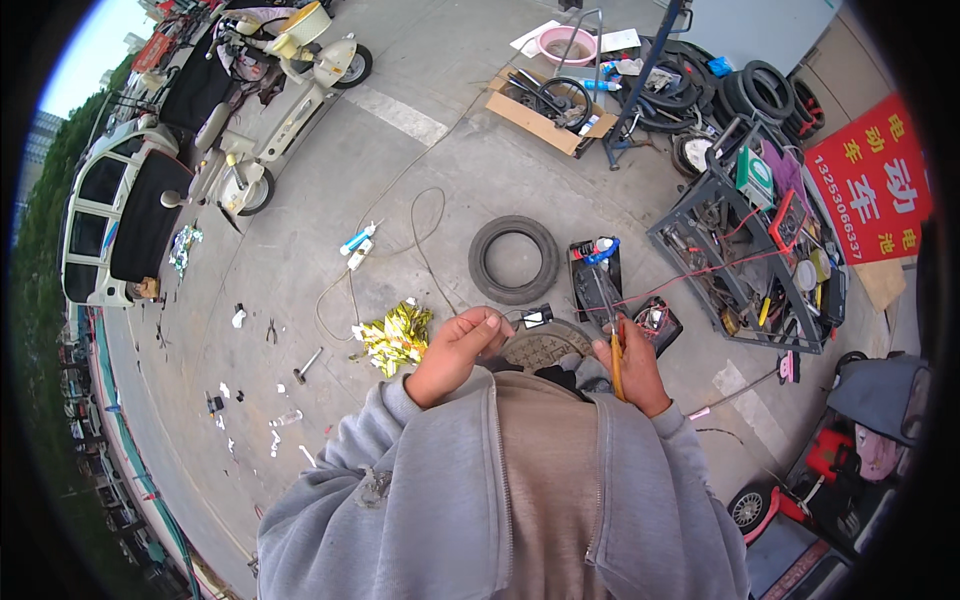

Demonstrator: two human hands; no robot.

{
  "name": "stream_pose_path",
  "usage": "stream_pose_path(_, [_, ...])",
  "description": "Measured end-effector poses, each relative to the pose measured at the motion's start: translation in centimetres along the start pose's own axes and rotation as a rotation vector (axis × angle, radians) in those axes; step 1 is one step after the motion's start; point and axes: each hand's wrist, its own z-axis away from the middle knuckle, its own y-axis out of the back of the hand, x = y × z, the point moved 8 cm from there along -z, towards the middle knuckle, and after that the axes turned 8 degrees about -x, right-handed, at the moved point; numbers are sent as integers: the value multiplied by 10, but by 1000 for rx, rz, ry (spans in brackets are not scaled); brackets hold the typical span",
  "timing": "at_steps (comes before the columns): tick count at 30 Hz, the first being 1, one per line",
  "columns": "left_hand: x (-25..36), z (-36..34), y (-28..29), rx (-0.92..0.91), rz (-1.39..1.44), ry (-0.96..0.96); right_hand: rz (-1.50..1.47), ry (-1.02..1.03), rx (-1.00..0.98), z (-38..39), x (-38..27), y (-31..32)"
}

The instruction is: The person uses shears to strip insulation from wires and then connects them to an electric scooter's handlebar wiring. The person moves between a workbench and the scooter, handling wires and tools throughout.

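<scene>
My left hand pinches what looks like a thin dark wire, near a small black-and-white item on the right. My right hand grips an orange-handled hand tool, its metal end pointing forward over an open black case holding blue and red items. Beside that lies a second black box with red wires. A black tire rests on the concrete ahead, and crumpled gold foil lies left of my left hand. A patterned round cover shows below.
A grey metal tool cart stands right, near a red sign. Cardboard box, pink basin and tires sit behind. White scooter and vehicle stand left; hammer and scraps litter the ground.
</scene>
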Motion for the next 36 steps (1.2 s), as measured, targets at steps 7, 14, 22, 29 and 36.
stream_pose_path(7, [31,88,111,168,34,-100,59,37,-232,-55,-67,-102])
stream_pose_path(14, [58,219,251,526,42,-283,87,115,-458,-128,-150,-250])
stream_pose_path(22, [76,324,400,909,166,-527,160,180,-642,-219,-236,-381])
stream_pose_path(29, [127,380,534,1198,159,-576,196,289,-846,-346,-338,-533])
stream_pose_path(36, [209,433,641,1354,153,-732,264,495,-935,-445,-507,-665])
